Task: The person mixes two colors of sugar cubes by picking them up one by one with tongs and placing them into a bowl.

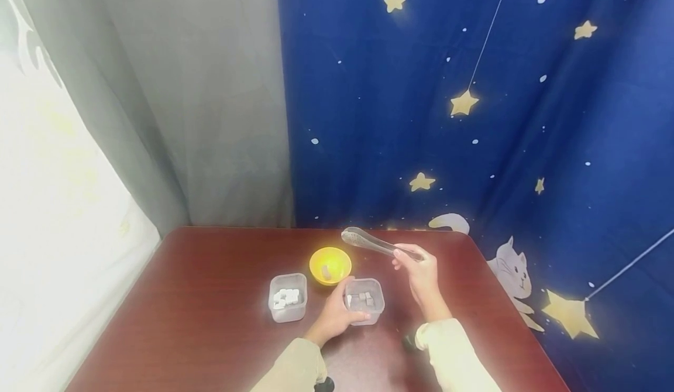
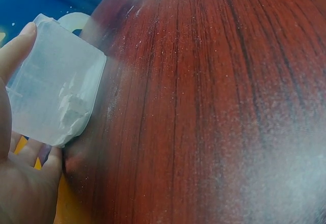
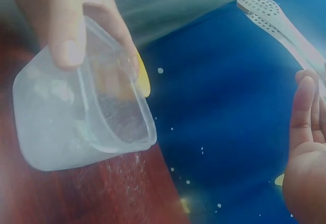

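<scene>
My left hand (image 1: 336,312) grips a clear plastic container (image 1: 371,317) by its side, thumb at the near wall and fingers round the far one. Several small pale brownish cubes (image 1: 363,297) lie in it. My right hand (image 1: 421,272) holds metal tongs (image 1: 363,240) raised to the right, their perforated tips (image 3: 260,7) pointing away from the hand with nothing between them. Behind the left hand stands a yellow bowl (image 1: 342,259) with a brownish piece (image 1: 326,272) inside. The right wrist view shows the container (image 3: 51,127) with the left hand's thumb over its wall.
Left of the bowl, a second clear container (image 1: 288,317) holds several white cubes (image 1: 286,297). Everything stands on a dark red wooden table (image 1: 210,310). A blue star-patterned curtain (image 1: 379,117) and a grey curtain (image 1: 237,117) hang behind its far edge.
</scene>
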The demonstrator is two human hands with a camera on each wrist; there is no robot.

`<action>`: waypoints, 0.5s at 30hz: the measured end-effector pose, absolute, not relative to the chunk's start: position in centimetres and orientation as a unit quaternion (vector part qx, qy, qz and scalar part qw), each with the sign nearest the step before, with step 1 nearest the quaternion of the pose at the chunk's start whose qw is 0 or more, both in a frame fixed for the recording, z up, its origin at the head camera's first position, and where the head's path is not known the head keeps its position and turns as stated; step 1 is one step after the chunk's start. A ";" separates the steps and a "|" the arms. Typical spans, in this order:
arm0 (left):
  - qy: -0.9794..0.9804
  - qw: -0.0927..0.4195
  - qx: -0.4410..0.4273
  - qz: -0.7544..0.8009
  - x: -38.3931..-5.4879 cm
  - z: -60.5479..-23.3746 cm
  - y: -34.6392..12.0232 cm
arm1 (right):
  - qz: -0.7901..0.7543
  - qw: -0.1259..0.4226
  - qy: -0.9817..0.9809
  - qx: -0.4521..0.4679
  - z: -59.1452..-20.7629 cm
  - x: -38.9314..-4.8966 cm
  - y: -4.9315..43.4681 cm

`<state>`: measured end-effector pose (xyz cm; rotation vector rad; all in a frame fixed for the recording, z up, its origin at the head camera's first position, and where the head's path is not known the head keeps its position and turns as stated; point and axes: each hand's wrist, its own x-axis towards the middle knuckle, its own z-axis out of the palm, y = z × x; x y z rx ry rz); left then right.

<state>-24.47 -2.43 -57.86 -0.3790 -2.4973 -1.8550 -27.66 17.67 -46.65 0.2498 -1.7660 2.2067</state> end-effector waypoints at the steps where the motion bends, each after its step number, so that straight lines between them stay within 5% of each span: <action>1: -0.795 0.005 -0.123 -0.594 -24.4 -57.8 -2.4 | 0.770 0.149 -0.614 0.088 -46.4 -27.7 17.5; 15: -0.791 0.006 -0.127 -0.598 -24.4 -57.8 -2.5 | 0.748 0.142 -0.645 0.074 -48.2 -27.9 18.1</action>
